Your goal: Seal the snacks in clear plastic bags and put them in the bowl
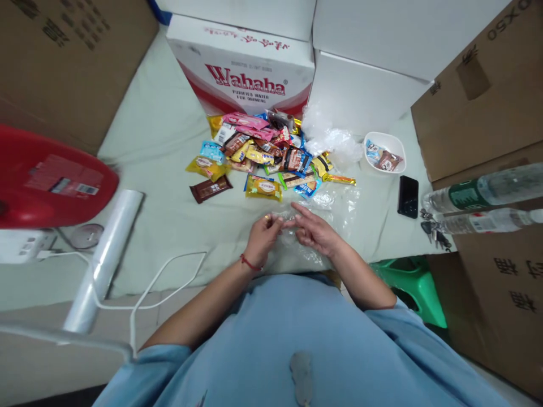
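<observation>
Head view: near the front edge of the cloth-covered table (169, 226), the left hand (263, 237) pinches crumpled clear plastic film (292, 240); the right hand (316, 233) has two fingers spread, others curled. Film trails toward that edge; I can't make out its long axis.

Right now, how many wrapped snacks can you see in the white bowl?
2: a blue-and-white packet at the picture's left, and a brown packet beside it to the right. They cover part of the white bowl, so more could be hidden underneath.
</observation>
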{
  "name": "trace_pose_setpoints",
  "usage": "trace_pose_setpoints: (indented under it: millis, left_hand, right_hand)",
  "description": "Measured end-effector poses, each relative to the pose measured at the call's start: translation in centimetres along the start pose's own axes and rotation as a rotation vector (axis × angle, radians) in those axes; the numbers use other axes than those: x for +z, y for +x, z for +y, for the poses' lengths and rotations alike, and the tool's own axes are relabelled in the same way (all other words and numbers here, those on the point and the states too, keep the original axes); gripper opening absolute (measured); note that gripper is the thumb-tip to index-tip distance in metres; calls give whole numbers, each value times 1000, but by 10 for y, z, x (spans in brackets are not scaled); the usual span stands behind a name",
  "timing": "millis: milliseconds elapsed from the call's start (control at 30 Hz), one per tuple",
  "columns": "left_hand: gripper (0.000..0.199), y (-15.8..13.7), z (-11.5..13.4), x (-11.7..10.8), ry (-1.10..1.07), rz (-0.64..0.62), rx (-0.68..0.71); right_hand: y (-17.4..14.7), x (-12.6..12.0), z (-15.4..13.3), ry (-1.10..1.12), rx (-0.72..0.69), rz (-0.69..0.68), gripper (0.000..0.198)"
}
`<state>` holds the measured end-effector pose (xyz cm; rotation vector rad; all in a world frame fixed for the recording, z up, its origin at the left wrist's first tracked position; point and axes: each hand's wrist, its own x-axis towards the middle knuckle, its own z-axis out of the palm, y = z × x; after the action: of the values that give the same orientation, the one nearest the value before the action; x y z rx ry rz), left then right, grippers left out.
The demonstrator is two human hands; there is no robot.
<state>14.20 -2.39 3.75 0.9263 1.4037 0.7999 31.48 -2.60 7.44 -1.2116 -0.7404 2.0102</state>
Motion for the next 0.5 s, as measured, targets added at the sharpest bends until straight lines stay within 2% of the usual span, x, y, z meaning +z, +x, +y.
trace_pose_setpoints:
  millis: [67, 167, 267, 333, 400, 433, 500]
  left_hand:
    - [33, 2, -5, -6, -6, 22, -11]
    - [36, -3, -9, -19, -13, 47, -60]
    - [41, -14, -11, -34, -16, 58, -121]
    - [45, -25, -13, -48, -7, 62, -166]
    - [50, -39, -14, -66, 67, 121, -172]
    - [51, -47, -12, -75, 150, 195, -133]
    - [47, -65, -2, -91, 351, 387, 38]
  right_hand:
    - [-11, -8, 8, -137, -58, 6, 74]
    - [-25, -21, 20, -527, -238, 116, 44]
    - [-33, -24, 31, -1014, -384, 197, 39]
    - [-34, -19, 37, -1287, -342, 121, 46]
    - [-32, -11, 41, -1485, -240, -5, 57]
    - [-31, -6, 43, -1555, -197, -55, 61]
    - [-27, 1, 45, -1644, -159, -115, 64]
